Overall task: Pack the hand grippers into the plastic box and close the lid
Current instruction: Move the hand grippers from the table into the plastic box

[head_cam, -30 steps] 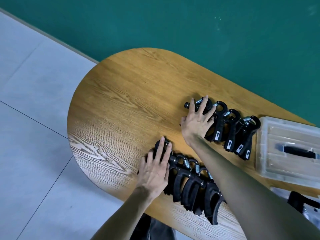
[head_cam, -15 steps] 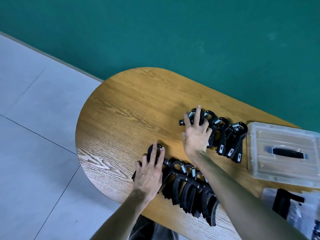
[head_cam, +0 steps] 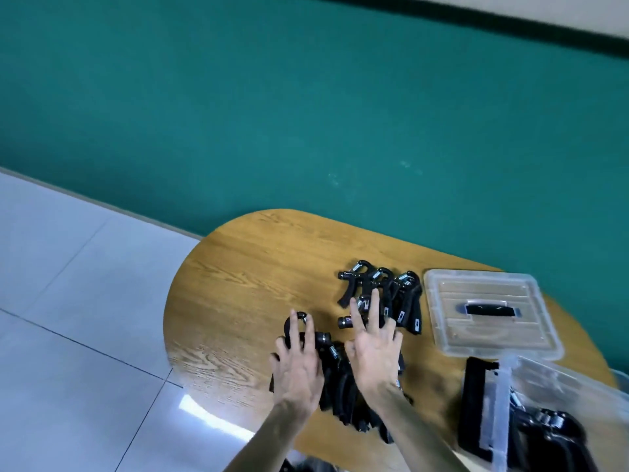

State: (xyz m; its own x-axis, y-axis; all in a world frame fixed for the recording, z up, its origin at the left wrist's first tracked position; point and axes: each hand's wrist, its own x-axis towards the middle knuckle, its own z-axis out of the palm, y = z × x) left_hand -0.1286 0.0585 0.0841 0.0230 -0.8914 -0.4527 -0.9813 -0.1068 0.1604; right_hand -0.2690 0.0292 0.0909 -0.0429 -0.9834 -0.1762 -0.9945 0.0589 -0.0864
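Head view, near to far. Near row of hand grippers under both palms: left hand spread flat, fingers reaching the end loop; right hand now pulled back from the far row, fingers spread, tips just touching one loose gripper there. Looks like gathering the near bunch for a lift. Plastic box bottom right, open, some grippers already inside. Lid beyond it, flat on table. Packing mid-way; lid not on.
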